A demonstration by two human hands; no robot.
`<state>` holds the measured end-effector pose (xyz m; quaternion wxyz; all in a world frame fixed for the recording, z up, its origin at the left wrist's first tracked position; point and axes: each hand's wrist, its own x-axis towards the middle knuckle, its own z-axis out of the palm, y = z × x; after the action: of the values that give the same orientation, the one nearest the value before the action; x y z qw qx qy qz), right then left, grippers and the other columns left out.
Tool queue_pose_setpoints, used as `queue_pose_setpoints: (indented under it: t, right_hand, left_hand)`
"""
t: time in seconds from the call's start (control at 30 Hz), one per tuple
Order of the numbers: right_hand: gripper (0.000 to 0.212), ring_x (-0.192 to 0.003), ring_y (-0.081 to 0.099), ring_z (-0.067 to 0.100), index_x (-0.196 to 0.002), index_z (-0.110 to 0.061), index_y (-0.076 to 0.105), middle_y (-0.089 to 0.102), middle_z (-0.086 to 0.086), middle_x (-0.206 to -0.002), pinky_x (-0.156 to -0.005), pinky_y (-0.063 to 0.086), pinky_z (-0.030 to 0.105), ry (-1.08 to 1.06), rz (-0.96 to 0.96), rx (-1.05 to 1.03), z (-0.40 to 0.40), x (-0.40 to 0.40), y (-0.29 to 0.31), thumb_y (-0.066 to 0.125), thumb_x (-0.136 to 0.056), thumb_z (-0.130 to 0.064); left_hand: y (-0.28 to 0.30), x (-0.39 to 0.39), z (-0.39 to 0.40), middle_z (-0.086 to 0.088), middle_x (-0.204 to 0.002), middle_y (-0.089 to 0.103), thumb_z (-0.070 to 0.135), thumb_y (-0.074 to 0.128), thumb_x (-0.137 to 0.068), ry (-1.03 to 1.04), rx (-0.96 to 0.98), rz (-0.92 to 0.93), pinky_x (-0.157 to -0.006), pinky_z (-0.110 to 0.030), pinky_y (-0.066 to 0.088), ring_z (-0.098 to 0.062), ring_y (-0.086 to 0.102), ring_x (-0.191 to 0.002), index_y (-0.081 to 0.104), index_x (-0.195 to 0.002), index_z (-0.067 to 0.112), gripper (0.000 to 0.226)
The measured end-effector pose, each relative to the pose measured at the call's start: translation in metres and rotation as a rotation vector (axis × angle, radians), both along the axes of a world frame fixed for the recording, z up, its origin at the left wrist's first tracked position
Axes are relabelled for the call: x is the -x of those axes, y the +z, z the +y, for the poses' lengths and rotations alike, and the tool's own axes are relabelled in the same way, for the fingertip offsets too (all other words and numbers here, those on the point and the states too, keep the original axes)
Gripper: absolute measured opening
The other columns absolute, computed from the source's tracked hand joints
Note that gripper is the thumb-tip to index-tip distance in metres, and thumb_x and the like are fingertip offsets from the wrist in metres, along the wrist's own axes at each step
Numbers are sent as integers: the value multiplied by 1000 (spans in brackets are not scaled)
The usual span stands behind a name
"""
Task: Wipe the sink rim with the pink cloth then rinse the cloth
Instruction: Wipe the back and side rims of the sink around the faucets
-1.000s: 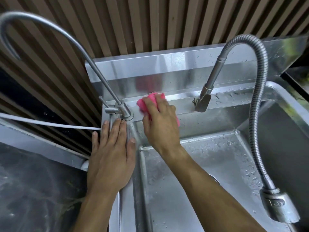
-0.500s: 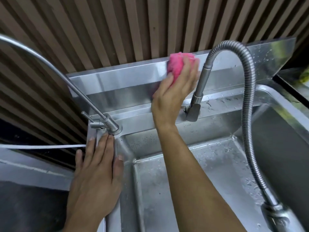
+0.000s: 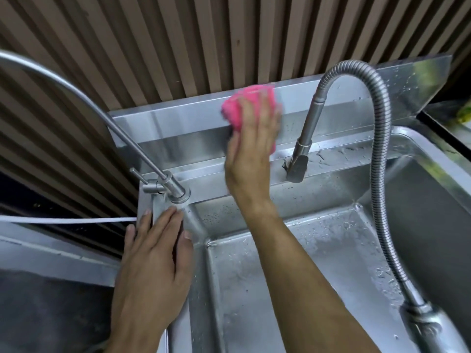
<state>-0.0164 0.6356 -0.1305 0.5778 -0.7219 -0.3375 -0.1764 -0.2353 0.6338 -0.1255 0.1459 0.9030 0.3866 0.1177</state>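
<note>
Head view: my left hand [image 3: 155,261] lies flat, fingers straight, on the sink rim [image 3: 163,200] near corner; my right hand [image 3: 251,146] presses the pink cloth [image 3: 244,105] flat-fingered against the backsplash [image 3: 178,123]; risk: wet steel, cloth could slip from under my fingers; hose faucet [image 3: 303,146] close, knuckles may knock it.

no text, label, brand, number or sign could be read on any surface in the head view.
</note>
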Motion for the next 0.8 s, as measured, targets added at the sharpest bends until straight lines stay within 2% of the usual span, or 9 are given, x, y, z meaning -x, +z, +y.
queue_pose_setpoints:
  t: [0.07,0.13,0.23,0.33,0.47,0.57,0.7,0.73,0.8]
  right_hand:
    - [52,-159,11,25,-156,-4,37,21,25,-168,-130,3,23,-132,201,-165,-5,-12,12,43,-104,2]
    - [51,-160,10,30,-158,-1,33,17,25,-168,-132,7,30,-175,283,-215,-1,-3,22,41,-107,-1]
    - [51,-161,-1,40,-159,-1,32,8,25,-171,-132,3,46,0,106,-32,0,16,4,41,-109,1]
    - [52,-161,-5,39,-162,-6,29,3,22,-173,-132,-4,40,28,58,8,-7,4,-6,41,-111,-5]
    - [59,-160,-16,35,-166,-12,14,-12,15,-174,-129,-4,40,-31,285,-101,5,8,14,36,-113,-26]
    - [54,-160,4,39,-164,-9,26,4,20,-173,-132,2,31,-99,198,-95,8,9,10,41,-112,-17]
    - [51,-141,34,37,-159,-12,39,22,19,-170,-114,10,1,-169,178,-59,1,9,11,48,-109,-11]
    - [50,-140,34,35,-159,-13,39,23,18,-169,-114,12,2,-166,156,-31,-2,10,11,47,-110,-14]
    - [49,-140,34,33,-160,-15,36,24,16,-169,-120,24,20,-142,103,74,-13,13,11,42,-112,-22]
  left_hand:
    - [-1,2,0,6,-159,44,50,27,-99,-35,-29,53,-126,-40,11,-28,25,-154,51,-150,20,64]
    - [-3,1,0,5,-164,36,52,22,-101,-63,-71,159,-127,-43,11,-28,19,-156,39,-157,23,65]
    - [-5,-1,1,3,-168,26,56,10,-103,-62,-111,235,-127,-44,5,-23,7,-159,25,-162,23,70]
    - [-5,0,0,4,-170,20,58,6,-102,-63,-97,239,-127,-43,2,-19,0,-159,19,-163,24,72]
    - [-4,0,-2,11,-170,3,60,-2,-99,-58,-78,206,-127,-38,-9,-11,-15,-156,5,-163,28,72]
    - [-4,0,-3,12,-170,1,62,-3,-99,-57,-74,193,-127,-37,-11,-10,-17,-156,2,-162,29,72]
    - [-3,1,-3,13,-170,-1,62,-4,-98,-57,-65,200,-127,-37,-11,-9,-20,-155,0,-162,30,71]
    - [-3,1,-3,13,-170,-2,62,-5,-98,-57,-66,199,-127,-37,-12,-8,-21,-154,-1,-162,30,71]
    - [-2,1,-3,14,-170,-4,62,-6,-97,-58,-70,199,-126,-36,-15,-7,-23,-153,-3,-161,30,72]
